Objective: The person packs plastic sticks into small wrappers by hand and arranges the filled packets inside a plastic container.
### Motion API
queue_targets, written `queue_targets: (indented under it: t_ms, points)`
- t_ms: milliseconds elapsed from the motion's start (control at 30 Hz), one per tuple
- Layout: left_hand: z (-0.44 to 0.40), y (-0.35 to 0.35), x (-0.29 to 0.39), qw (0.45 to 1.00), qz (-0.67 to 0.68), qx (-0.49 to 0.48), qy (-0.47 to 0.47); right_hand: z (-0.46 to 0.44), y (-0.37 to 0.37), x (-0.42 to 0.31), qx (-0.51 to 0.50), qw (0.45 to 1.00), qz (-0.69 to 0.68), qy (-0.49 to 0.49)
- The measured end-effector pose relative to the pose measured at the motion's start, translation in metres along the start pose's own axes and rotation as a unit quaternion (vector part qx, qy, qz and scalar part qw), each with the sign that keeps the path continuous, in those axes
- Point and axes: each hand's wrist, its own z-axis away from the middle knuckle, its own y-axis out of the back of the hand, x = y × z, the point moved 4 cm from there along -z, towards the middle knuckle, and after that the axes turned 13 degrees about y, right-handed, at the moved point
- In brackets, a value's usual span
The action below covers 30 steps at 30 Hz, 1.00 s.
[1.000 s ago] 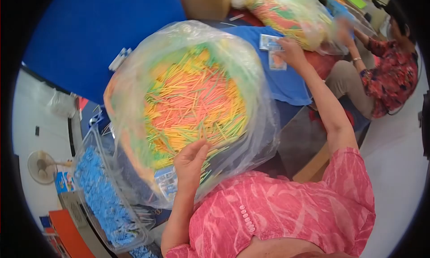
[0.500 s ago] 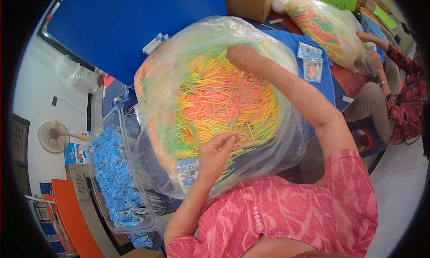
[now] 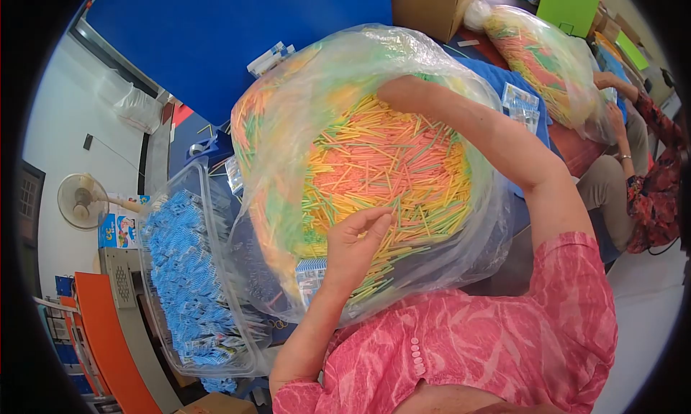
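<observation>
Your right hand (image 3: 403, 95) is at the far side of the coloured sticks (image 3: 389, 162) in the open plastic bag (image 3: 414, 51), fingers hidden, so I cannot tell their grip; your left hand (image 3: 355, 250) is narrow above the near sticks, holding what is unclear, a packet (image 3: 309, 276) beside its wrist

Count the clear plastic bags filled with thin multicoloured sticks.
2: one large open bag at the centre, with the wearer's right hand inside; one smaller bag at upper right. Others may be hidden.
</observation>
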Motion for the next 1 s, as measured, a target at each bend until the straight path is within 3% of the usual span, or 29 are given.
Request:
queue_targets:
  t_ms: [67,133,200,267,333,467,500,533,567,600,633,667,700,733,767,867,900,967,1000]
  points:
    - [-0.007,-0.002,0.003,1.000,0.003,0.001,-0.029,0.005,0.003,0.005,0.010,1.000,-0.022,0.004]
    - [-0.015,-0.002,0.008,0.999,-0.002,0.020,-0.026,0.015,0.011,0.016,0.086,0.976,-0.172,-0.105]
    - [-0.027,-0.002,0.014,0.999,-0.005,0.039,-0.019,0.028,0.024,0.013,0.108,0.966,-0.198,-0.128]
    - [-0.041,0.001,0.029,0.975,-0.170,0.113,-0.091,0.041,0.036,0.003,0.127,0.954,-0.227,-0.151]
    - [-0.055,-0.006,0.039,0.911,-0.231,0.231,-0.251,0.046,0.034,-0.017,0.159,0.860,-0.474,-0.102]
    - [-0.065,-0.024,0.042,0.951,-0.151,0.152,-0.222,0.053,0.029,-0.085,0.130,0.788,-0.600,-0.039]
    - [-0.074,-0.026,0.027,0.990,-0.040,0.057,-0.121,0.053,0.022,-0.088,0.127,0.785,-0.606,-0.038]
    - [-0.078,-0.030,0.014,0.996,0.074,-0.039,-0.016,0.054,0.011,-0.091,0.128,0.772,-0.622,-0.028]
    - [-0.075,-0.026,0.010,0.997,0.073,-0.036,-0.012,0.054,0.005,-0.094,0.129,0.759,-0.637,-0.018]
    - [-0.073,-0.024,0.003,0.989,0.108,-0.092,0.049,0.055,0.005,-0.097,0.128,0.757,-0.641,-0.017]
    - [-0.068,-0.023,-0.003,0.973,0.144,-0.147,0.110,0.055,0.007,-0.102,0.111,0.787,-0.607,-0.003]
    - [-0.065,-0.018,-0.005,0.972,0.144,-0.144,0.113,0.056,0.007,-0.107,0.094,0.816,-0.571,0.010]
    - [-0.062,-0.015,-0.008,0.963,0.167,-0.155,0.141,0.057,0.004,-0.110,0.094,0.814,-0.573,0.011]
    - [-0.059,-0.013,-0.011,0.953,0.189,-0.166,0.168,0.058,0.006,-0.110,0.176,0.836,-0.518,0.045]
    - [-0.056,-0.010,-0.011,0.953,0.190,-0.165,0.168,0.061,0.010,-0.112,0.256,0.848,-0.457,0.079]
    - [-0.047,-0.010,-0.009,0.956,0.178,-0.186,0.139,0.065,0.019,-0.130,0.266,0.854,-0.425,0.138]
    - [-0.047,-0.014,-0.008,0.948,0.232,-0.176,0.127,0.068,0.025,-0.136,0.266,0.854,-0.425,0.138]
    - [-0.047,-0.015,-0.010,0.937,0.287,-0.166,0.113,0.069,0.028,-0.155,0.086,0.870,-0.459,0.158]
    - [-0.046,-0.014,-0.015,0.926,0.316,-0.165,0.125,0.070,0.031,-0.156,0.084,0.870,-0.459,0.158]
